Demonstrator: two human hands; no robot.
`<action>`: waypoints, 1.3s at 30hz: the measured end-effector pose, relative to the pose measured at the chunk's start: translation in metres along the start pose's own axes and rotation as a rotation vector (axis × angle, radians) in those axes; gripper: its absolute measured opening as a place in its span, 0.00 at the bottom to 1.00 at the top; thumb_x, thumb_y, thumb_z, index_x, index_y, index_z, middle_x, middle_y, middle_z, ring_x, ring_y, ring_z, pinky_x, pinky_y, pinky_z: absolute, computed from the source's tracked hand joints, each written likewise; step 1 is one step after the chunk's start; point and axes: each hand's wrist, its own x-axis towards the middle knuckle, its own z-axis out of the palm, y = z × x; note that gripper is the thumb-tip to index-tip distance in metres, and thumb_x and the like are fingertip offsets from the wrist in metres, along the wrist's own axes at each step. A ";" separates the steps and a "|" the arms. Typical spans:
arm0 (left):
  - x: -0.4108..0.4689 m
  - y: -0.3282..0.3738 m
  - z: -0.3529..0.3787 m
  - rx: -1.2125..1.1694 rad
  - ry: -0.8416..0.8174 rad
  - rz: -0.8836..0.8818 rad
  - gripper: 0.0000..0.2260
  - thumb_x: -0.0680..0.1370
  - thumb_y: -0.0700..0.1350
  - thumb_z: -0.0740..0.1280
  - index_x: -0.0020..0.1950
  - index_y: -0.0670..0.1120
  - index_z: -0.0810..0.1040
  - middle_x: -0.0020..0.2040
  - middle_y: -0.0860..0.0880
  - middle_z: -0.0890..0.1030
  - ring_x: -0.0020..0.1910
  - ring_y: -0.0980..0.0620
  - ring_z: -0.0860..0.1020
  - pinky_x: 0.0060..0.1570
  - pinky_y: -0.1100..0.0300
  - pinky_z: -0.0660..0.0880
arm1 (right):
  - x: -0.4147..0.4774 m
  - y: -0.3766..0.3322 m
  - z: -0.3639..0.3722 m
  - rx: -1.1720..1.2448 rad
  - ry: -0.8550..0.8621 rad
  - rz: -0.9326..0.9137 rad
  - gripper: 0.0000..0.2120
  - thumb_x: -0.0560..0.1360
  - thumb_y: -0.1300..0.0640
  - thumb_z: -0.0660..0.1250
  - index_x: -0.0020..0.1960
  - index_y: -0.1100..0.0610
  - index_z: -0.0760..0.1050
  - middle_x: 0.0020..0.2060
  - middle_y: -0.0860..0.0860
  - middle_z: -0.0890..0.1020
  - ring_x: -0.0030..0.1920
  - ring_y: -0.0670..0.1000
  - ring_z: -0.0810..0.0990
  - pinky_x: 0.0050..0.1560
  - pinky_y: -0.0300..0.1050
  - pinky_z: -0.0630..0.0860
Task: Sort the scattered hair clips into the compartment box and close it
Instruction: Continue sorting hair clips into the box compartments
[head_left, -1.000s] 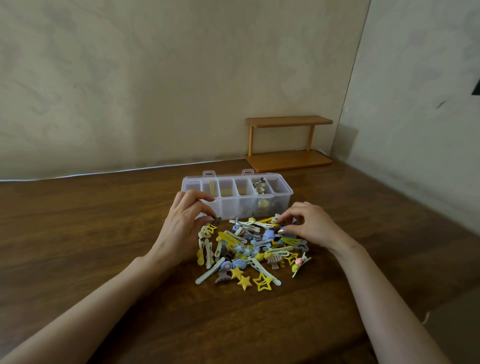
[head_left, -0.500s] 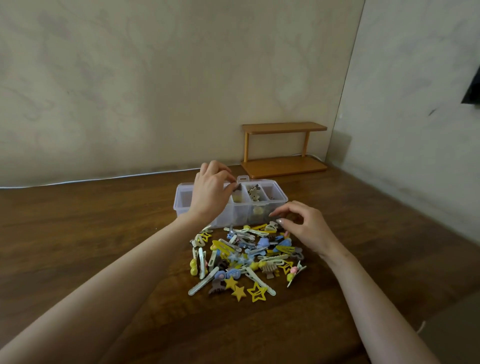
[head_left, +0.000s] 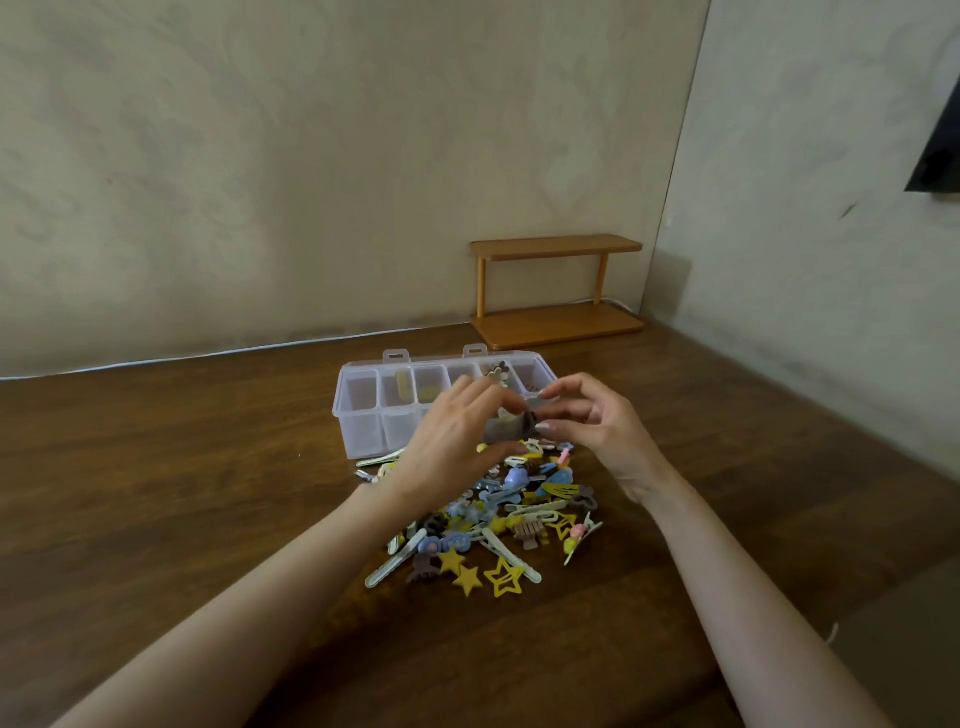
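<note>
A clear compartment box (head_left: 363, 415) stands open on the wooden table, with yellow clips in its middle compartments and brown ones further right. In front of it lies a pile of hair clips (head_left: 511, 512) in yellow, blue, white and brown. My left hand (head_left: 452, 447) and my right hand (head_left: 597, 423) meet just above the pile's far edge, in front of the box. Between their fingertips is a small grey-brown clip (head_left: 532, 410). My right thumb and forefinger pinch it, and my left fingers curl onto its other end. The clip is blurred and partly hidden.
A small two-tier wooden shelf (head_left: 558, 291) stands against the wall behind the box at the back right. A thin white cable (head_left: 208, 354) runs along the table's far edge. The wall corner closes in on the right.
My left hand has come back from over the box down to the pile's far edge. My right hand has lifted a small clip off the pile, and both hands now meet on it.
</note>
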 end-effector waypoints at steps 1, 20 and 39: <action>-0.001 0.002 0.002 0.002 -0.015 0.018 0.16 0.71 0.53 0.66 0.55 0.47 0.74 0.50 0.51 0.76 0.49 0.54 0.70 0.46 0.62 0.67 | 0.000 -0.001 0.000 0.013 -0.018 0.016 0.14 0.69 0.67 0.71 0.52 0.58 0.73 0.45 0.54 0.85 0.47 0.50 0.83 0.44 0.38 0.78; -0.004 -0.027 -0.017 0.041 0.206 -0.228 0.10 0.72 0.45 0.71 0.51 0.48 0.74 0.43 0.57 0.76 0.44 0.55 0.72 0.45 0.56 0.70 | 0.003 0.017 -0.003 -0.806 -0.124 0.000 0.10 0.69 0.57 0.73 0.50 0.49 0.81 0.42 0.43 0.76 0.41 0.42 0.71 0.43 0.41 0.70; 0.006 -0.028 -0.020 0.049 0.120 -0.213 0.07 0.74 0.44 0.68 0.50 0.46 0.77 0.45 0.52 0.78 0.47 0.53 0.73 0.43 0.58 0.72 | 0.005 0.013 -0.003 -0.347 -0.013 -0.003 0.06 0.72 0.62 0.70 0.46 0.52 0.82 0.44 0.48 0.83 0.46 0.48 0.82 0.40 0.45 0.78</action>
